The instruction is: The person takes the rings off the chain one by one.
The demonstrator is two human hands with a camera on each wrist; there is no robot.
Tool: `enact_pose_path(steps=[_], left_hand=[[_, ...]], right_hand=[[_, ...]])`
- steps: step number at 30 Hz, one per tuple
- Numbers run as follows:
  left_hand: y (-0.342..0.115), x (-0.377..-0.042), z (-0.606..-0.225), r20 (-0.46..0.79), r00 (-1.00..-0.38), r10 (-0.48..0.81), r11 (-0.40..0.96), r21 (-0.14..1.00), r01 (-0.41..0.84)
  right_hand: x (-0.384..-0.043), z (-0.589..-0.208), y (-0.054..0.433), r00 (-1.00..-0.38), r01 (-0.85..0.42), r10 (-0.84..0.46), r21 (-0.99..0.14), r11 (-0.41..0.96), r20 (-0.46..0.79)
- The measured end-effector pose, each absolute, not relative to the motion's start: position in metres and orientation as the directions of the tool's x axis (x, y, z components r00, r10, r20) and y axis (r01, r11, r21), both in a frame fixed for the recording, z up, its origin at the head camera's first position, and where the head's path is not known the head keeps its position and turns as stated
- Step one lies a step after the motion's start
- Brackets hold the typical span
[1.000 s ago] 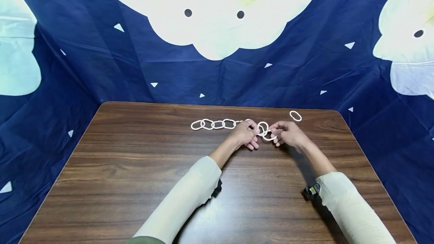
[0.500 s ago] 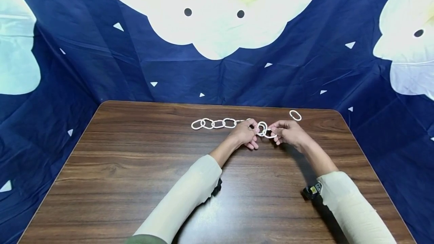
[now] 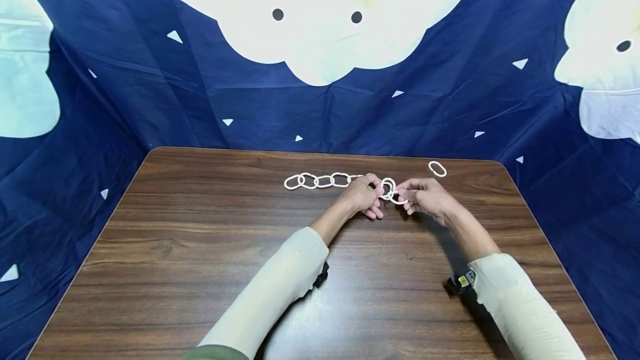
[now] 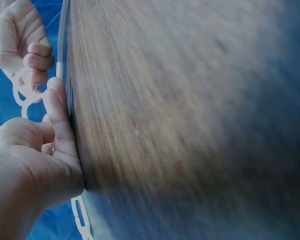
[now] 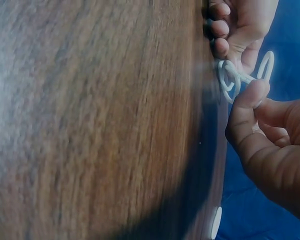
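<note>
White plastic chain links lie joined in a row as a chain [image 3: 300, 181] near the table's far edge in the head view. My left hand [image 3: 361, 195] pinches the chain near its right end between thumb and index finger, covering part of it. Just right of those fingertips, several links bunch together and overlap. My right hand [image 3: 428, 200] pinches the end link [image 3: 398, 202] with thumb and index finger. In the right wrist view, a white link [image 5: 270, 59] stands up by the right thumb and fingertip, and the left hand [image 5: 245, 25] is close by.
A single loose white link [image 3: 441, 166] lies beyond the right hand, near the far edge of the brown wooden table [image 3: 225, 271]. Blue cloth [image 3: 200, 104] with white cloud shapes hangs behind the table and at both sides.
The bunched links between the hands have shifted and overlap more tightly than a second ago. Both hands keep their grip and stay almost in place.
</note>
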State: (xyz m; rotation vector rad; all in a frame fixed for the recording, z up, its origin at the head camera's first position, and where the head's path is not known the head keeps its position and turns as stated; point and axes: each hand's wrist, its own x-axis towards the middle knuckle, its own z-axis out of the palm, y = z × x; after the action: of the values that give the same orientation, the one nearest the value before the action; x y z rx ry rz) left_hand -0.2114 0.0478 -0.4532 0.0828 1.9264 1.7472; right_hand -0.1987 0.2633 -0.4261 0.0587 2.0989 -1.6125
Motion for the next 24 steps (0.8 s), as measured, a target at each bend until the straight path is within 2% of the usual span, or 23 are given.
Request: enact_pose_path(steps=[9,24], left_hand=[[0.048,-0.212,-0.452,-0.340,-0.857,0.388,0.177,0.940,-0.293],[0.047,-0.210,-0.451,-0.341,-0.861,0.376,0.132,0.940,-0.315]], right_hand=[[-0.194,-0.425,0.271,-0.882,0.311,-0.264,-0.904,0.294,-0.389],[-0.190,-0.424,0.304,-0.908,0.292,-0.194,-0.894,0.339,-0.371]])
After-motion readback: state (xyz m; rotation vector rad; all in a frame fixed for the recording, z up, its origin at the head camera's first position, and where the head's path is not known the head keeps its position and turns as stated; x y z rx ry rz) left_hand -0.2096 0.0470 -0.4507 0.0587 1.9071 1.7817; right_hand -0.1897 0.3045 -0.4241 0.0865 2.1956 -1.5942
